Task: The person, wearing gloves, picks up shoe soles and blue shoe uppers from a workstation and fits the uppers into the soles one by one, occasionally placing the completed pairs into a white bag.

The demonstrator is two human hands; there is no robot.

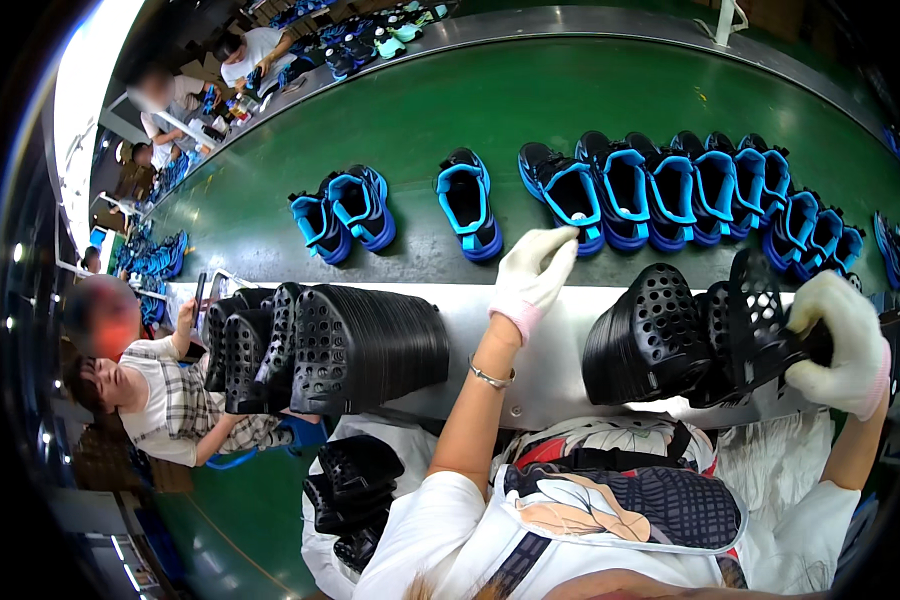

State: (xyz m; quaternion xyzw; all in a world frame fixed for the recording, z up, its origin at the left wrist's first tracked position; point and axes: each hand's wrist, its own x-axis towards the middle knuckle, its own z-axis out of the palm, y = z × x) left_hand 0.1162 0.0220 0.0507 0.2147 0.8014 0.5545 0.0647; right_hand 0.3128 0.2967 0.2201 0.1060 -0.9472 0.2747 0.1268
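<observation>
My left hand (535,275), in a white glove, reaches over the table edge with its fingers stretched out and apart. Its fingertips come close to the heel of a black and blue sports shoe (573,195); whether they touch it I cannot tell. My right hand (842,345), gloved too, grips a black perforated plastic shoe insert (760,320) by its edge. That insert is tilted upright beside a nested stack of similar inserts (650,335) on a pale metal ledge (510,385) in front of me.
Another large stack of black inserts (370,345) lies at the left of the ledge. More inserts (355,490) rest lower left. On the green conveyor belt (400,120) stand a row of shoes (715,190), a single shoe (465,205) and a pair (360,205). A co-worker (160,390) sits at left.
</observation>
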